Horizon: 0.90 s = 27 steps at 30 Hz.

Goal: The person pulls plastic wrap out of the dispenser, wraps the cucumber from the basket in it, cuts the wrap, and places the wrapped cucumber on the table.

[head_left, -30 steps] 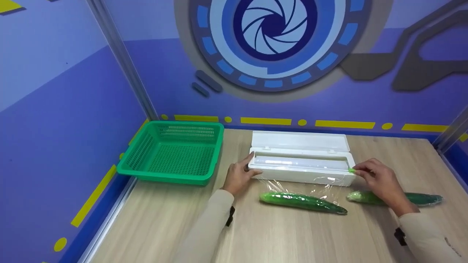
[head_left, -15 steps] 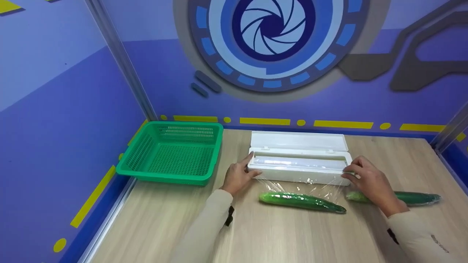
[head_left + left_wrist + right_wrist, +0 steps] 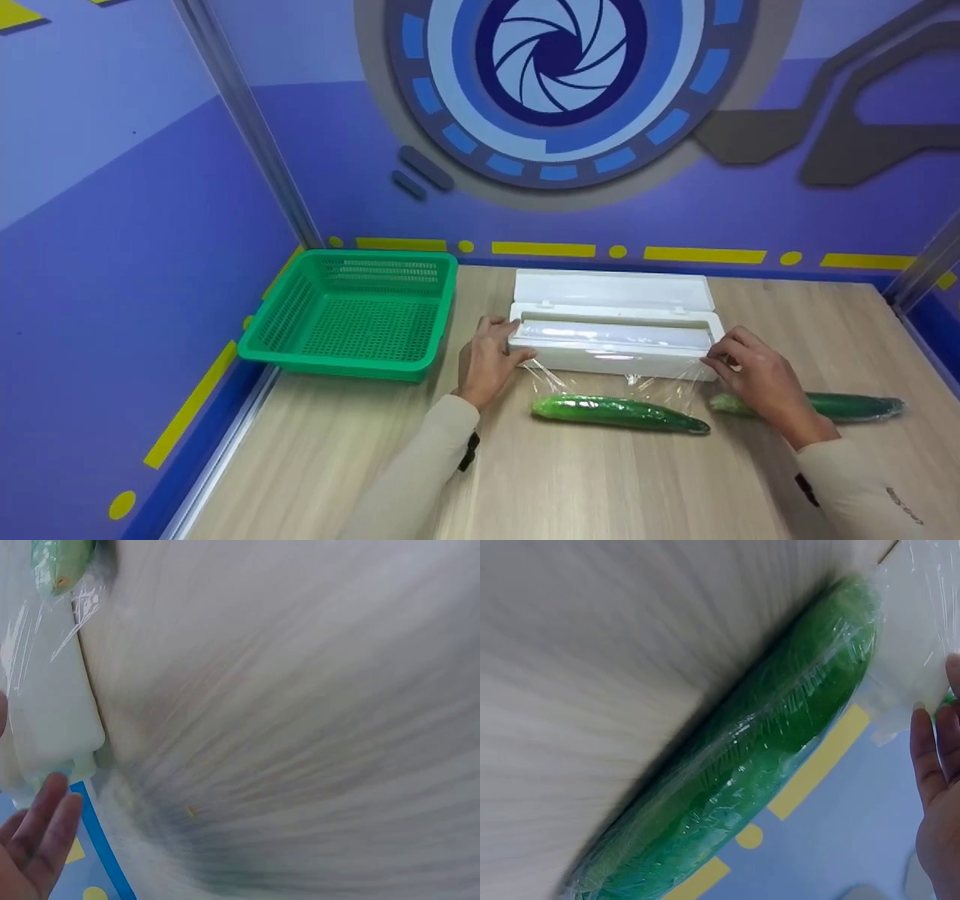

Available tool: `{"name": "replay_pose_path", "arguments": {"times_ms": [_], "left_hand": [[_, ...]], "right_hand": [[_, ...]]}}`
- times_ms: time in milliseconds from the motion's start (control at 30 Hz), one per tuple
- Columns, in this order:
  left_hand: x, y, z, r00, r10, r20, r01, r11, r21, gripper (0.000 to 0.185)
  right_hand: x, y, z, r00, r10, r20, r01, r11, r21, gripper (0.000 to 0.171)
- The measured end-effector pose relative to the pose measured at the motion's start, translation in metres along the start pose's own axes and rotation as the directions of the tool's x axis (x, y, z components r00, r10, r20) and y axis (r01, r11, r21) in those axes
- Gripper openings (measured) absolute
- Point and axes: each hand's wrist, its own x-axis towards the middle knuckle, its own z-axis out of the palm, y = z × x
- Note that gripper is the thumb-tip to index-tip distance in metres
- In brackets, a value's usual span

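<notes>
A white cling film dispenser (image 3: 615, 364) lies with its lid (image 3: 615, 289) raised, the film roll (image 3: 622, 332) showing inside. Clear film (image 3: 555, 381) runs from its front edge down to a cucumber (image 3: 622, 414) in front. My left hand (image 3: 486, 360) holds the dispenser's left end, thumb on the front corner and fingers at the side. At the right end, my right hand (image 3: 761, 375) pinches a small green slide cutter (image 3: 949, 697), mostly hidden behind the fingers. Under the right wrist lies a second, film-wrapped cucumber (image 3: 735, 772).
A green plastic basket (image 3: 341, 366) stands to the left on the wooden table (image 3: 600, 487). Blue printed walls (image 3: 315, 165) close off the back and the left side, right behind the basket and the dispenser.
My right hand has moved slightly left along the dispenser's right end, covering the green cutter in the head view. The left hand's fingers have shifted at the dispenser's left end.
</notes>
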Motion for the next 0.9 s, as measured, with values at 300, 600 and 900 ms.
{"name": "replay_pose_path", "arguments": {"times_ms": [300,600,900], "left_hand": [[-0.008,0.007,0.010,0.989,0.068,-0.131,-0.082,0.990,-0.112,0.019],[-0.005,0.005,0.004,0.999,0.026,-0.033,-0.037,0.908,-0.416,0.011],[-0.009,0.006,-0.001,0.997,-0.009,0.082,0.051,0.847,-0.530,0.009]], "right_hand": [[-0.003,0.001,0.002,0.999,-0.031,0.008,0.031,0.999,0.023,0.032],[0.000,-0.008,-0.003,0.998,0.015,0.060,-0.021,0.995,0.098,0.035],[0.004,-0.017,-0.008,0.986,0.118,0.121,-0.135,0.979,0.152,0.032]]}}
